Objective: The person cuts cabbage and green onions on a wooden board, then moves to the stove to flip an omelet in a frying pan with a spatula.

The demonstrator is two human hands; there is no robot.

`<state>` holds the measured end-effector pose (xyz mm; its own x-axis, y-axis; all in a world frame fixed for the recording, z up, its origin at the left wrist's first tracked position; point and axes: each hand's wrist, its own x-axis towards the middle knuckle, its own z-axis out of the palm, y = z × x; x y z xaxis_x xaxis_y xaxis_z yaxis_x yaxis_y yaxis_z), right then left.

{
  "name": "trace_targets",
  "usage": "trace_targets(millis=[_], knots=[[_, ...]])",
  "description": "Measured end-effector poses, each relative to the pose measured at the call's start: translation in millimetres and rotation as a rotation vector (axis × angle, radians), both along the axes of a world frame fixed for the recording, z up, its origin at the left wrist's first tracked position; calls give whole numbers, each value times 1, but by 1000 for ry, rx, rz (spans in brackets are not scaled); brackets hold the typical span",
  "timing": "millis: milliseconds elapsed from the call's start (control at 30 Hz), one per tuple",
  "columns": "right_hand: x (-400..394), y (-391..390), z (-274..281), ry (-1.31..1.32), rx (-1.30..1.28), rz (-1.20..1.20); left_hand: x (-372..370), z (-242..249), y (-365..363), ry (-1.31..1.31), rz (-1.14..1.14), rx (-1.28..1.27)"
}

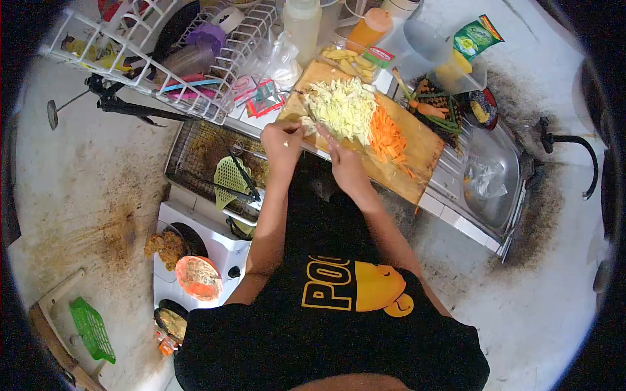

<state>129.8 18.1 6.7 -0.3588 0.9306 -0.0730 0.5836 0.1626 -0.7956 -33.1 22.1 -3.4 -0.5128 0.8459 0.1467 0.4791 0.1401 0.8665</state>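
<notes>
The person's left hand [282, 140] is curled nearly closed, thumb and fingers drawn together at the small pale pieces [308, 124] on the near left corner of a rectangular wooden cutting board [420, 168]; whether it pinches one is unclear. The right hand [344, 163] is just beside it, fingers reaching to the board's near edge — how far they are open, and what they hold, cannot be told.

Just beyond the fingertips, on the board, lies a heap of pale green-white shredded vegetable [342, 107], with bright orange shreds [387, 135] touching its right side. Left of the grip, a green perforated plastic utensil [228, 182] rests in a wire-mesh basin [189, 159]. Right of the grip, past the board, a clear plastic bag [487, 177] lies in a steel sink [476, 146].

Farther beyond the hands are a red-edged packet [265, 99], a clear tub of yellow pieces [352, 62] and an orange-filled bottle [370, 29] — with a white wire dish rack [251, 39] to their left.
</notes>
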Motion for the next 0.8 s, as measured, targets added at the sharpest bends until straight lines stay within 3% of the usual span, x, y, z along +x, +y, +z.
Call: trace_targets(millis=[100,300,367,400,600,667,800], knots=[[-2,5,3,75,-56,5,-1,2,2,-17,9,-24],[-12,-7,-7,2,139,-45,-2,5,1,30,-7,-17],[-14,5,13,-103,-156,-9,-2,6,3,25,-13,7],[-11,5,14,-102,-150,-11,-1,6,2,-4,-3,-7],[-17,-7,5,51,119,-24,-3,0,1,9,-3,-47],[-20,1,10,-3,-115,-5,-3,0,4,59,9,-41],[-20,8,6,7,-109,22,-3,1,7,-5,18,-52]])
